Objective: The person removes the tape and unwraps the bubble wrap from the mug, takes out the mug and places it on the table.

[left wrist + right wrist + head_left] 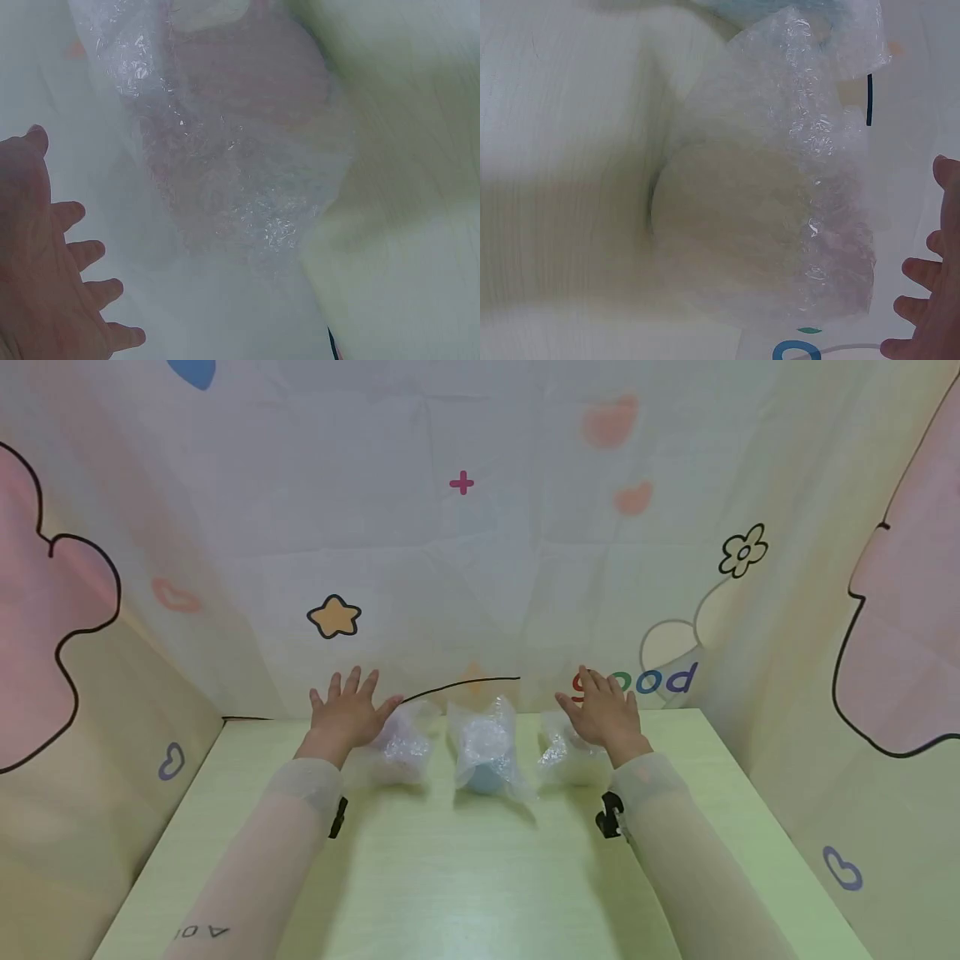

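Three bundles in clear bubble wrap stand in a row at the back of the table. The left bundle (405, 747) shows something pinkish through its wrap, also in the left wrist view. A pale blue object shows low in the middle bundle (486, 752). Inside the right bundle (735, 217) is something round and cream-coloured. My left hand (347, 714) is raised with fingers spread, overlapping the left bundle's edge in the head view. My right hand (603, 710) is likewise held up, fingers extended, in front of the right bundle. Both hands hold nothing.
The pale table (465, 877) backs onto a printed cloth (480, 568) with hearts, a star and the word "good". More of this cloth hangs along both sides. Black straps show at both wrists.
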`<move>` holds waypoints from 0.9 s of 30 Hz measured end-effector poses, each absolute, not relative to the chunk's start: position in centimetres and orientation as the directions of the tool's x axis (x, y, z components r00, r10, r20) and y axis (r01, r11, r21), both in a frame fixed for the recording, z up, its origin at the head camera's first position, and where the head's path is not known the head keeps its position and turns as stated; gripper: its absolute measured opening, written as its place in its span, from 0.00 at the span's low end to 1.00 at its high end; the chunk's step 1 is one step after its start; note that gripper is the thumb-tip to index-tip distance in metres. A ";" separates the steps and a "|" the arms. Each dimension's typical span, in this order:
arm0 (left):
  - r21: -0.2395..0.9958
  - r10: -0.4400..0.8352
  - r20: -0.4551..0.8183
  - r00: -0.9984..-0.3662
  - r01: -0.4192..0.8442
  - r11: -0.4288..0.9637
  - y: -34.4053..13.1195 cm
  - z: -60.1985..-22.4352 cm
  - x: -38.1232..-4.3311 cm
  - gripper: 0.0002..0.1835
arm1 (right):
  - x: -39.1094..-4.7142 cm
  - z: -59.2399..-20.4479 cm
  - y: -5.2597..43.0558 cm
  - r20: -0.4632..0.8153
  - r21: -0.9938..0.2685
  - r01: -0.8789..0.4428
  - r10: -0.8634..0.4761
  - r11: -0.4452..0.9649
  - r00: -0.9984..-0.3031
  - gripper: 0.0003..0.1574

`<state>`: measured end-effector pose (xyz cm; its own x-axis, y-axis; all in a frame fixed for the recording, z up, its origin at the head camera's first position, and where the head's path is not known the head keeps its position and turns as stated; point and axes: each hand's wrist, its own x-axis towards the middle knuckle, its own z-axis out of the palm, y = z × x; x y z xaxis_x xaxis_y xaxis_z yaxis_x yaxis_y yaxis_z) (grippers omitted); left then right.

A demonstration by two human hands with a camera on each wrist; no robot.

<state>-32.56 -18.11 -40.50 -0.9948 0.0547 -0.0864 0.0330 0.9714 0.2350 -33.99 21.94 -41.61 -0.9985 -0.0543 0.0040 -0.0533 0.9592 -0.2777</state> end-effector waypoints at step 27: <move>0.231 0.042 -0.108 -0.993 0.016 0.973 -19.4 -40.6 -32.4 0.45 | -33.6 -41.8 23.0 -0.002 -0.287 -0.042 -0.045 0.957 -0.999 0.51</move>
